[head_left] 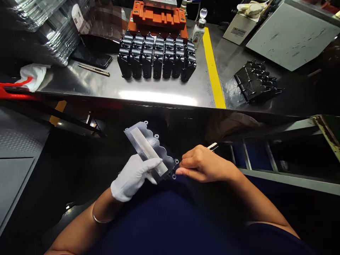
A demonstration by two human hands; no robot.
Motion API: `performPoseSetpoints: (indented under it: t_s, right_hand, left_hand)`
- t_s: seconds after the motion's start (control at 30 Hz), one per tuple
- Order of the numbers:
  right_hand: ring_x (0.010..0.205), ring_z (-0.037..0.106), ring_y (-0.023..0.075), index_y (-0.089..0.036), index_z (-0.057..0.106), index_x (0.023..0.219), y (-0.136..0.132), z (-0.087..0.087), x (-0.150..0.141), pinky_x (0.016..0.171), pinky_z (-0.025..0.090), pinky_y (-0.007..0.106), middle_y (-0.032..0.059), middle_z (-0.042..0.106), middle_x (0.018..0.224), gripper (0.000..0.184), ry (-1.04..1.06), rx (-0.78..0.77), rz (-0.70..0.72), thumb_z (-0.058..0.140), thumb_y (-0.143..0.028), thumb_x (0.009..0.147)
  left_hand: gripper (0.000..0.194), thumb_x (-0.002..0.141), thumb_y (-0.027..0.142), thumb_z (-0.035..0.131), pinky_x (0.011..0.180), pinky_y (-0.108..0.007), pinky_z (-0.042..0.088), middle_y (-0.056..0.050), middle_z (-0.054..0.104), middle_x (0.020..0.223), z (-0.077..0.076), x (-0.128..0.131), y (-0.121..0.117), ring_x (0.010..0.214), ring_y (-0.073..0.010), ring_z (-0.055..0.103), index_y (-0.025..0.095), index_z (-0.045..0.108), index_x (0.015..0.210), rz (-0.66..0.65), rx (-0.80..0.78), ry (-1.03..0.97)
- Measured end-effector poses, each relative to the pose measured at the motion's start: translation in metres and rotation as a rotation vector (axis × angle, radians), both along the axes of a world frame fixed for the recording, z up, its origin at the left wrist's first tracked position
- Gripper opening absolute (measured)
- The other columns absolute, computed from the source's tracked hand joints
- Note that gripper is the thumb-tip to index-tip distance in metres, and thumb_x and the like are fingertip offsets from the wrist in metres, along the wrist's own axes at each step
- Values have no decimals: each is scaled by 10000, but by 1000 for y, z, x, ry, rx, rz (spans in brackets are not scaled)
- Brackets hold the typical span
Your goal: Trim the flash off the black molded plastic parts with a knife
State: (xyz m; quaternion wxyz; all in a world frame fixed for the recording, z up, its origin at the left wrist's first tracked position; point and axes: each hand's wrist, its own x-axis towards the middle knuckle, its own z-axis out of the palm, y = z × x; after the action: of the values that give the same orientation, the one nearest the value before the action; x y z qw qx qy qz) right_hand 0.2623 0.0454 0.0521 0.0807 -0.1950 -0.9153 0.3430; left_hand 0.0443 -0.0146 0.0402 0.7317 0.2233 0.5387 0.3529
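My left hand (132, 177), in a white glove, is closed around a dark moulded plastic part (162, 156). The thumb presses on a flat pale strip along the part's face. Its scalloped edge, with small ring lugs, faces right, and the part is tilted in front of my body. At the lower right lugs, my bare right hand (202, 164) has its fingers curled and pressed together, close to or touching the edge. Out of the back of that fist juts the pale end of a slim tool (212, 146); its working tip is hidden.
On the metal bench, several black moulded parts (158, 58) stand in a row before an orange fixture (159, 16). More black parts (256, 81) lie right of the yellow tape (214, 67). A phone (92, 56), metal tweezers-like tool (93, 69), bottle (198, 33) and stacked clear trays (50, 32) are there.
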Motion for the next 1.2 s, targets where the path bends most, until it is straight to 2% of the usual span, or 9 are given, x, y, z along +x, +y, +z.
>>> performPoseSetpoints:
  t_s: [0.07, 0.13, 0.23, 0.5, 0.83, 0.93, 1.03, 1.13, 1.2]
  right_hand:
    - [484, 463, 85, -166, 585, 616, 2, 7, 3, 497, 301, 230, 0, 534, 537, 388, -4, 19, 57, 468, -336, 945]
    - [496, 471, 91, -163, 598, 661, 2, 8, 3, 501, 298, 236, 7, 547, 559, 359, 14, 69, -6, 453, -321, 950]
    - [512, 487, 97, -163, 607, 697, 1, 4, 1, 507, 298, 239, 19, 570, 589, 343, 6, 138, -108, 434, -311, 955]
    - [486, 440, 88, -160, 576, 631, 1, -3, -1, 499, 262, 243, 11, 536, 561, 397, -28, 215, -122, 421, -324, 958]
    - [489, 458, 91, -161, 606, 662, 4, -3, 0, 497, 274, 242, 15, 552, 566, 383, 4, 131, -81, 427, -324, 959]
    - [483, 453, 90, -161, 596, 645, 1, -7, 3, 499, 276, 244, 9, 538, 547, 394, -10, 81, -3, 430, -330, 960]
    - [460, 437, 82, -161, 577, 616, -4, -14, 8, 491, 281, 240, -8, 509, 515, 406, -26, 42, 77, 441, -331, 959]
    - [474, 479, 78, -151, 617, 705, -5, -19, 10, 481, 335, 211, -1, 541, 553, 359, 99, 50, -33, 445, -336, 960]
    - [553, 562, 95, -137, 644, 832, -4, -18, 6, 497, 406, 196, 41, 611, 664, 338, 261, 144, -166, 525, -446, 901]
  left_hand:
    - [217, 719, 297, 714, 451, -212, 476, -45, 697, 742, -3, 1, 4, 605, -160, 641, 150, 697, 878, -12, -46, -126]
    - [199, 732, 287, 704, 431, -197, 446, -42, 690, 747, -5, 1, 7, 592, -143, 622, 165, 684, 887, -9, -82, -184]
    - [206, 735, 293, 703, 435, -206, 441, -41, 688, 771, -5, 1, 8, 603, -145, 615, 181, 676, 906, 4, -92, -189]
    - [297, 723, 320, 719, 451, -228, 450, -40, 704, 863, -6, 0, 6, 668, -168, 641, 208, 666, 993, 21, -76, -181]
    - [256, 745, 286, 703, 443, -204, 478, -40, 715, 851, -7, 2, 5, 664, -160, 663, 200, 676, 985, 22, -77, -202]
    - [196, 752, 205, 687, 458, -194, 506, -49, 722, 865, -6, -3, 10, 703, -166, 684, 174, 685, 945, 72, -98, -245]
    - [75, 779, 157, 641, 496, -180, 535, -48, 715, 771, -3, -14, 18, 640, -137, 678, 134, 692, 829, 201, -177, -255]
    - [94, 797, 134, 607, 566, -180, 562, -49, 718, 771, -1, -20, 24, 655, -132, 685, 124, 695, 832, 271, -191, -281]
    - [106, 797, 128, 601, 596, -197, 574, -64, 723, 783, -1, -17, 24, 659, -141, 687, 110, 696, 839, 202, -225, -343]
